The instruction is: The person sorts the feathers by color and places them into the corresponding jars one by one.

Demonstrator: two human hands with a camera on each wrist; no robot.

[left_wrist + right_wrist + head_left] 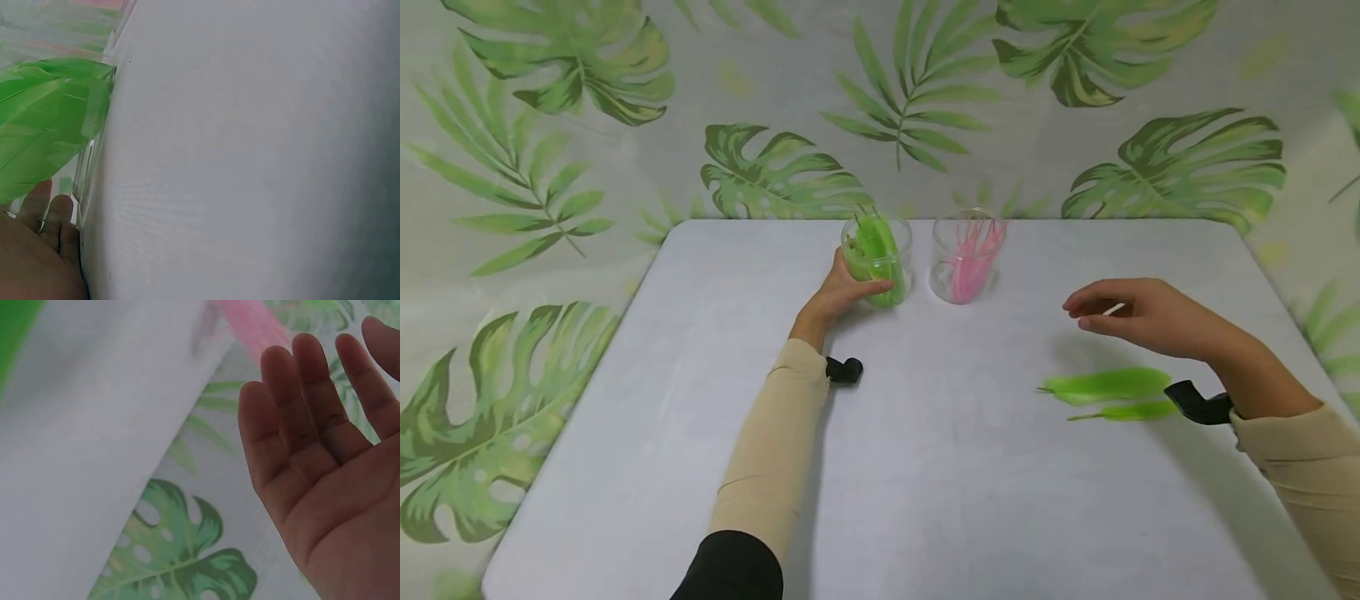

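My left hand (pixel 842 287) curls round a clear cup (pixel 904 242) that holds green feathers (pixel 877 242), their quill ends pointing up. In the left wrist view, the green feathers (pixel 47 125) show through the cup's wall, with fingertips (pixel 61 206) behind it. My right hand (pixel 1142 310) hovers over the right side of the table, fingers slightly bent, holding nothing. Its palm (pixel 356 512) is bare in the right wrist view. Below that hand a larger green feather (pixel 1108 384) and a smaller green feather (pixel 1138 411) lie flat on the table.
Right of the gripped cup stands another clear cup (pixel 942 271) with pink feathers (pixel 972 267) in it. Both cups are near the far edge of the white table (pixel 925 467). Behind the table hangs a leaf-patterned backdrop (pixel 790 83).
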